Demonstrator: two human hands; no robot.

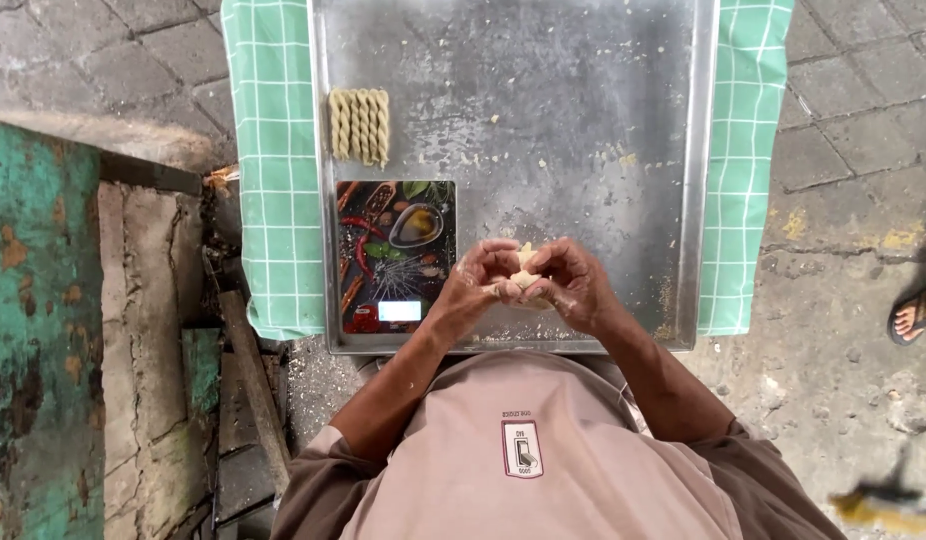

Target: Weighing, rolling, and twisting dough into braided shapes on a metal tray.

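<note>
The metal tray [603,110] lies bare across its middle and right; twisted dough sticks [359,125] and a kitchen scale [394,255] crowd its left side.

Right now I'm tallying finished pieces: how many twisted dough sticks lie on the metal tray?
5 twisted dough sticks, side by side in a row at the tray's far left corner, above the scale. More may lie beyond the frame's top edge.

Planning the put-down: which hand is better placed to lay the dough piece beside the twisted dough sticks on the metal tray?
Probably left. The left hand is on the side of the twisted dough sticks; the right hand would cross over. Both hold the pale dough piece.
</note>
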